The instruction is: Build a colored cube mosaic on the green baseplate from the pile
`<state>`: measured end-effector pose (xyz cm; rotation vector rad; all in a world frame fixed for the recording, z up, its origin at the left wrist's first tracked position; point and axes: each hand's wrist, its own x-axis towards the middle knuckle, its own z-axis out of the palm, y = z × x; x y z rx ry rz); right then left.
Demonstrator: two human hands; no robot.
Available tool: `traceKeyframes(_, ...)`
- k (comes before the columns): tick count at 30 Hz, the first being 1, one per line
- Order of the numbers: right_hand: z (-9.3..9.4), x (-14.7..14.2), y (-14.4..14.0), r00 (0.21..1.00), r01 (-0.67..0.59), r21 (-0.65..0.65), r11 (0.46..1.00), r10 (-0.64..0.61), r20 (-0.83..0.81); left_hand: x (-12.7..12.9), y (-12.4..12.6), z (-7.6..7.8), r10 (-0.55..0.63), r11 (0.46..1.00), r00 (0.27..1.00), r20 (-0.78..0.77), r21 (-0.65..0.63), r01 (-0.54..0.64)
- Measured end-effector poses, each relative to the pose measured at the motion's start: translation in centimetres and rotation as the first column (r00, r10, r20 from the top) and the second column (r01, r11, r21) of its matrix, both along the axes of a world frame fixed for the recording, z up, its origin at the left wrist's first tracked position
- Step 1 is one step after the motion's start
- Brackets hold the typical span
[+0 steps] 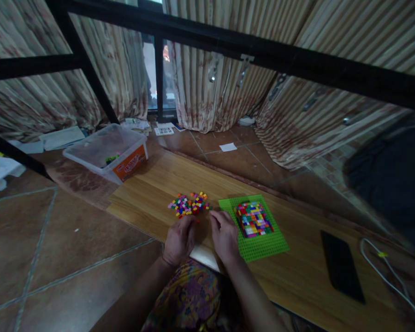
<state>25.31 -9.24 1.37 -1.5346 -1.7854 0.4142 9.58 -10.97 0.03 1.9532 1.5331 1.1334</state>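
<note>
My left hand (180,236) is closed at the near edge of a loose pile of small coloured bricks (181,205); its fingertips are turned away, and what they hold cannot be made out. A hand's width to the right, my right hand (224,233) is closed too, thumb and forefinger pinched toward the pile. Anything in that pinch is too small to name. Just right of it lies a green baseplate (266,249), which carries a block of bricks in mixed colours (254,219) pressed together on its middle.
Everything lies on a long wooden board (297,272). At its far left end stands a clear plastic box (90,159) with an orange label and some green pieces inside. A black phone-like slab (342,265) and a white cable (383,263) lie at right. Dark metal bars cross beyond.
</note>
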Motion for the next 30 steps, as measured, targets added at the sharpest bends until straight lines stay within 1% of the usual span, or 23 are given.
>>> traceKeyframes(7,0.3,2.1,-4.0,0.979,0.072,-0.056,0.996,-0.082,-0.186,0.1,0.2,0.1,-0.006,1.000,1.000,-0.001,0.023,0.006)
traceKeyframes(12,0.5,3.6,-6.1,0.960,0.128,-0.161,0.979,-0.163,-0.229,-0.1,0.3,-0.1,-0.013,0.999,0.998,-0.058,0.051,0.015)
traceKeyframes(14,0.5,4.0,-6.6,0.952,0.146,-0.181,0.973,-0.188,-0.240,-0.2,0.4,-0.3,-0.016,0.997,0.997,-0.075,0.075,0.022)
traceKeyframes(18,0.2,4.0,-6.9,0.941,0.172,-0.171,0.970,-0.213,-0.262,-0.2,0.6,-0.3,-0.017,0.995,0.995,-0.100,0.099,0.027)
traceKeyframes(25,-0.2,3.7,-7.1,0.939,0.144,-0.140,0.980,-0.179,-0.293,-0.4,1.1,-0.4,-0.021,0.986,0.979,-0.204,0.160,0.054)
traceKeyframes(30,-0.2,4.1,-8.2,0.916,0.143,-0.119,0.983,-0.177,-0.361,-0.5,1.5,-1.0,0.021,0.985,0.966,-0.258,0.172,0.025)
